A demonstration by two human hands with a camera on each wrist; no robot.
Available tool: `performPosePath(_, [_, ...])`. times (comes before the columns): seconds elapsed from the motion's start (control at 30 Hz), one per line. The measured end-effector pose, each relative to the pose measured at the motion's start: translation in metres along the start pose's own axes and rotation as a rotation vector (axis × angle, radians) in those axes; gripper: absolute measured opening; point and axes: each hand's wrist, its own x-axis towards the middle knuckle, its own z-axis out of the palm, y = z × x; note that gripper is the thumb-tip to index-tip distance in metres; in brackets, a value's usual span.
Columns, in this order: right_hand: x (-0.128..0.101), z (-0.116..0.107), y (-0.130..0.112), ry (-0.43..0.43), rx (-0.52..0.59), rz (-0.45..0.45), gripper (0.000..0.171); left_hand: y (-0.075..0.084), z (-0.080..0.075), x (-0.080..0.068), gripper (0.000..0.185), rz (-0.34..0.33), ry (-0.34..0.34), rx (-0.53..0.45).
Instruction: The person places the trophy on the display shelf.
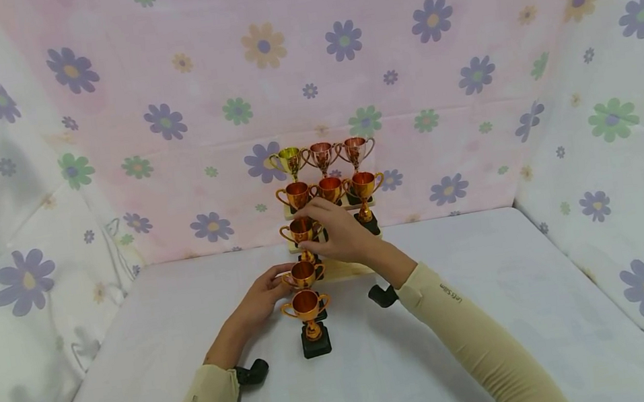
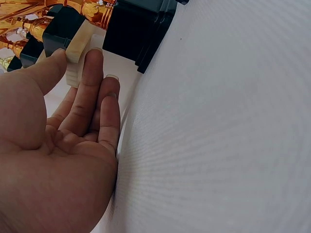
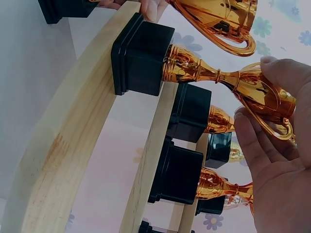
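Note:
My right hand pinches the rim and handle side of a gold trophy cup. Its black base sits on the front step of a wooden stand, near the left end. At that same end my left hand has thumb and fingers either side of the step's wood, pinching it. Two more gold trophies stand on the table before the stand: a nearer trophy and, just behind it, another trophy, close beside the left fingers.
Orange-gold trophies line the middle step. On the top step are yellow-gold, copper and rose trophies. White cloth covers the table; flowered cloth hangs behind and at both sides.

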Motion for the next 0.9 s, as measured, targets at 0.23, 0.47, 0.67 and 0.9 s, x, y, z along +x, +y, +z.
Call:
performPosePath(0.23, [-0.002,0.000,0.002,0.051,-0.003,-0.045,0.053,0.001,0.001,-0.001,0.050,-0.003,0.000,-0.005])
performPosePath(0.47, [-0.009,-0.005,-0.002,0.103,0.000,-0.049,0.053,0.000,0.000,-0.001,0.051,-0.004,0.006,-0.008])
performPosePath(0.67, [-0.019,-0.010,-0.006,0.134,0.005,-0.011,0.050,0.001,0.001,-0.002,0.050,-0.015,0.012,-0.017])
performPosePath(0.9, [-0.030,-0.015,-0.013,0.213,0.004,-0.044,0.050,0.001,0.001,-0.001,0.050,-0.007,0.017,0.007])
